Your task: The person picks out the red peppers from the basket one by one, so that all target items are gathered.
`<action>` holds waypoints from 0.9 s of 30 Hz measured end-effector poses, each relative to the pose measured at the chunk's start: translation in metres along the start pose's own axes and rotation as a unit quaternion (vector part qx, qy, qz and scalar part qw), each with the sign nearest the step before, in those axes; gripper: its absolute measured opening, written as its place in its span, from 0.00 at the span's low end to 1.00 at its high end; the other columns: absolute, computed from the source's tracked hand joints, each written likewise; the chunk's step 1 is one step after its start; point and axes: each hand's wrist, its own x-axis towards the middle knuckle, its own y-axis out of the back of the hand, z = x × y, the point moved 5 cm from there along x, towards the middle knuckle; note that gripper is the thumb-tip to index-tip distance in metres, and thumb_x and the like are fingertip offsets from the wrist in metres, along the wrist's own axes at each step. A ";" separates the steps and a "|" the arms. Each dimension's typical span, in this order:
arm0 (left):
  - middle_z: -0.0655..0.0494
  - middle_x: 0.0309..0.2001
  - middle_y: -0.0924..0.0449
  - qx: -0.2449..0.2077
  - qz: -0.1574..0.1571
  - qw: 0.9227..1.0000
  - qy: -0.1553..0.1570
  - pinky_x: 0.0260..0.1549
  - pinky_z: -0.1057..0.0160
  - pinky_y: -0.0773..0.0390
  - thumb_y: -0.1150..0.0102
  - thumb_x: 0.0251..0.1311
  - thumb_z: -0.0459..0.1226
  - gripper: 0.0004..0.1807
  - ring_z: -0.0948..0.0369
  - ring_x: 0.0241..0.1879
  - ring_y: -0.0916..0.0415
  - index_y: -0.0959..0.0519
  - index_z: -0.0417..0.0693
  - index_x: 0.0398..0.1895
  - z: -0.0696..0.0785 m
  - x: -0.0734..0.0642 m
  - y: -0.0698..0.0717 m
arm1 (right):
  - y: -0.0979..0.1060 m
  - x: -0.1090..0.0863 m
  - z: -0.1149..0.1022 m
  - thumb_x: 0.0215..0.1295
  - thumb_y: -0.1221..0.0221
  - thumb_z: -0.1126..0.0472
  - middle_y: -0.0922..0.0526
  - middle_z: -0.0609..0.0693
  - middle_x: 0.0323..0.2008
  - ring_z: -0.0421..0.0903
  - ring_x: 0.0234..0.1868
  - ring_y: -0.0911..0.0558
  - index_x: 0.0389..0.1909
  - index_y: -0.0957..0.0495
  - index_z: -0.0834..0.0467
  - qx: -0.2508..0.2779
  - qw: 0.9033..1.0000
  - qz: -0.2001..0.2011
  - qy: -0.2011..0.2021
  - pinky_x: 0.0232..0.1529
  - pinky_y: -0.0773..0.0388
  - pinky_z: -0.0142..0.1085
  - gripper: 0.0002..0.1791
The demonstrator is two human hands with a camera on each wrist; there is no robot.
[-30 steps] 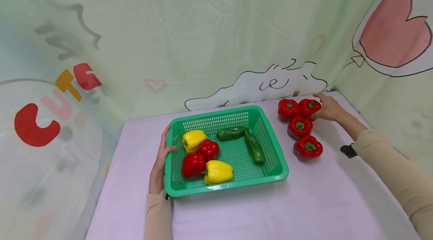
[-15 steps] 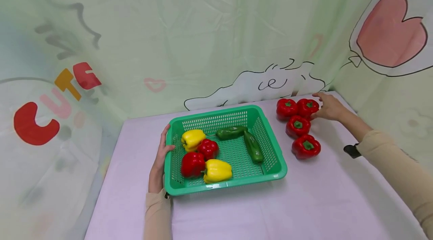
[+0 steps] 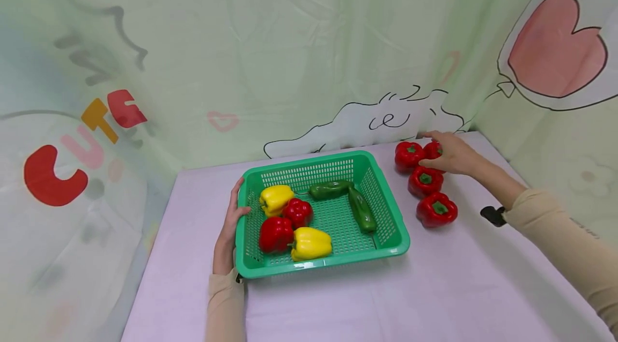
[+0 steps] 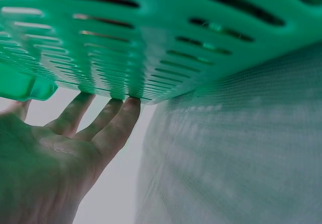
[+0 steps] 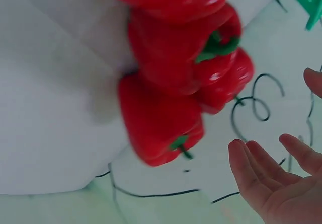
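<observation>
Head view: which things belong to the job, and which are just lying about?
Job, it seems: left hand on green basket; right hand near loose red peppers; inside basket, yellow peppers, green peppers, two red peppers.
Merely surroundings: lilac tabletop; printed backdrop.

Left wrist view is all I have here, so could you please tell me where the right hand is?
Observer: In the head view, the right hand is at the group of four red peppers, to the right of the green basket.
Operator: Thank you; would you kindly say whether it is holding one of them?
Observer: It is not: in the right wrist view, its fingers are extended, with a visible gap between them and the peppers.
</observation>
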 end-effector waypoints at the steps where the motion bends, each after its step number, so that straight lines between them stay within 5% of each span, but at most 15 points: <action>1: 0.44 0.76 0.55 0.001 -0.001 1.000 0.000 0.54 0.63 0.27 0.61 0.59 0.28 0.43 0.43 0.68 0.48 0.59 0.53 0.79 0.000 0.000 0.000 | -0.001 0.000 -0.007 0.56 0.32 0.59 0.33 0.74 0.59 0.71 0.60 0.35 0.69 0.41 0.71 -0.001 1.000 0.000 0.007 0.47 0.24 0.62 0.44; 18: 0.44 0.77 0.56 -0.008 -0.003 1.000 -0.005 0.55 0.59 0.27 0.62 0.61 0.28 0.42 0.42 0.68 0.47 0.59 0.54 0.79 0.000 0.001 0.001 | -0.057 0.026 -0.119 0.59 0.34 0.58 0.26 0.66 0.60 0.64 0.55 0.24 0.64 0.31 0.69 0.047 0.989 -0.027 0.140 0.50 0.23 0.55 0.34; 27: 0.45 0.77 0.57 -0.004 0.001 1.000 -0.003 0.57 0.60 0.29 0.61 0.61 0.27 0.42 0.43 0.70 0.49 0.58 0.53 0.79 0.000 0.001 0.001 | -0.096 0.038 -0.178 0.64 0.37 0.54 0.21 0.63 0.54 0.58 0.52 0.20 0.62 0.29 0.66 0.052 0.975 -0.128 0.176 0.51 0.22 0.49 0.29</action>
